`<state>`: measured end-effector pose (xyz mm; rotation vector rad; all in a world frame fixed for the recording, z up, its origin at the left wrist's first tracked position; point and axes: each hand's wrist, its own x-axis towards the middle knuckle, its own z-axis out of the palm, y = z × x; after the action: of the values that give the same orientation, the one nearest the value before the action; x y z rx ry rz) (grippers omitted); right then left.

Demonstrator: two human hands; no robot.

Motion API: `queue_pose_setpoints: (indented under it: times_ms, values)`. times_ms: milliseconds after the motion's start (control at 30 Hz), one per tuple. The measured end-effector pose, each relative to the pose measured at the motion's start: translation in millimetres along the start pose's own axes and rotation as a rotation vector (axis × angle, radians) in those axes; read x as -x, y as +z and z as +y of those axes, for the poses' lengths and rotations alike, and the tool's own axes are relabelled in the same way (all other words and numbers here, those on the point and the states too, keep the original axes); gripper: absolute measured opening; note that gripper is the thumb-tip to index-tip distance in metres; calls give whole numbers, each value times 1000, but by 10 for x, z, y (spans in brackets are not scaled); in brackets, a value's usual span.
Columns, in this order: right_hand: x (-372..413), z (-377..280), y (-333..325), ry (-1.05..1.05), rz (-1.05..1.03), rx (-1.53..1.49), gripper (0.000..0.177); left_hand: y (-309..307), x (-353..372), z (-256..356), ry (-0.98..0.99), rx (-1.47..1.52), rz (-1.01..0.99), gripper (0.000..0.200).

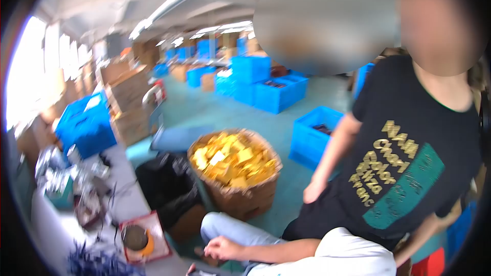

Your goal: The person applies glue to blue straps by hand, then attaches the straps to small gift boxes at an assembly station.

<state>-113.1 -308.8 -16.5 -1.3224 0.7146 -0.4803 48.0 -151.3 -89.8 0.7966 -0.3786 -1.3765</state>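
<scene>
A white-sleeved arm reaches in from the lower right, over a leg in light blue jeans. At its end my right hand is above the lap with its fingers curled together; whether anything is inside them is hidden. Of my left hand, only a bit of finger shows at the bottom edge, near a small dark item, and its grip cannot be made out. Left of the hands, a red-edged tray on the white table holds a round dark piece and an orange ring.
A person in a black T-shirt stands close on the right. Beyond the lap are a carton of yellow pieces and a black bag. A blue crate is on the floor; another is by the table.
</scene>
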Motion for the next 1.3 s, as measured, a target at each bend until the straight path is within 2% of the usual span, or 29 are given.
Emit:
queue_pose_setpoints:
  times_ms: [33, 67, 100, 133, 333, 600, 900, 1000, 1033, 1100, 1167, 1300]
  values:
    - [-143, 216, -75, 60, -42, -115, 18, -77, -35, -36, -2, 9, -28, 47]
    - [-173, 264, -85, 62, -14, -33, 19, 15, 16, 21, 12, 3, -20, 48]
    - [-74, 73, -72, 65, -8, -56, 18, 331, 51, 172, 63, 16, -153, 81]
    - [-61, 13, -76, 68, -3, -43, 18, 300, 61, 176, 56, 105, -165, 66]
    - [-275, -354, -79, 37, 80, 57, 16, 251, 47, 257, 39, 43, -75, 76]
    - [-777, -458, 39, -39, -85, 42, 18, 120, -1, 325, 110, -119, -61, 72]
    - [-1413, -639, 427, 70, -173, 114, 21, -4, -29, 470, 223, -285, -31, 70]
    - [-1565, -689, 552, 74, -196, 214, 20, 11, -47, 505, 286, -469, -27, 69]
    - [-1649, -639, 576, 26, -198, 223, 19, -12, -50, 498, 238, -403, -70, 67]
    - [-1779, -556, 568, 44, -189, 184, 22, -13, -74, 397, 328, -308, -57, 67]
    - [-1883, -454, 506, 50, -196, 159, 24, -52, -62, 404, 308, -217, -126, 69]
    - [-1914, -341, 529, 50, -182, 117, 24, -89, -46, 405, 366, -200, -129, 69]
